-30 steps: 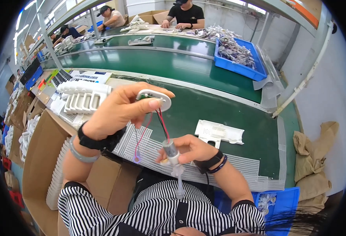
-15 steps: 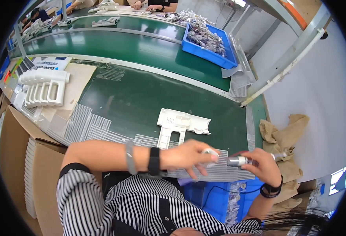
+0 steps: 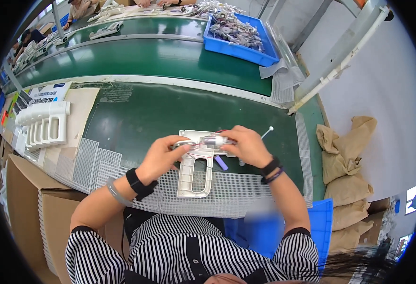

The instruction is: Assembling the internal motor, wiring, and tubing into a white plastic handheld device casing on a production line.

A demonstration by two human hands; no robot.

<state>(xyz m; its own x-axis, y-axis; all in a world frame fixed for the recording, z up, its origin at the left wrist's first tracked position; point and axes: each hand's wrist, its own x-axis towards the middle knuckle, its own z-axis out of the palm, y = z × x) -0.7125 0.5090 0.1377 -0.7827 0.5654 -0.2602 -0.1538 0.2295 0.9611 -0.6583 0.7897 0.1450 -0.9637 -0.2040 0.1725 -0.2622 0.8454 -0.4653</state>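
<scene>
A white plastic housing half [image 3: 183, 177] with a looped handle lies on the bench in front of me. Over its upper end, the fingers of my left hand [image 3: 159, 158] pinch a small round, rimmed part [image 3: 184, 143]. From the other side, my right hand [image 3: 249, 146] grips a small silver-and-white motor [image 3: 213, 140]. Thin red wires run between the two parts and across the housing. A purple cylinder [image 3: 221, 163] rests just right of the handle. Beyond my right hand a thin white rod with a knobbed end [image 3: 267, 132] sticks out; its lower part is hidden.
White handled housings [image 3: 47, 125] stand in a row at the left, above an open cardboard box [image 3: 58, 213]. A blue crate [image 3: 246, 52] heaped with small parts sits across the green belt [image 3: 137, 57]. Brown sacks [image 3: 345, 156] lie at the right. Other people work at the far side.
Both hands have moved forward, bringing the round part and motor over the housing. The housing has shifted left and nearer. The purple cylinder now shows beside it.
</scene>
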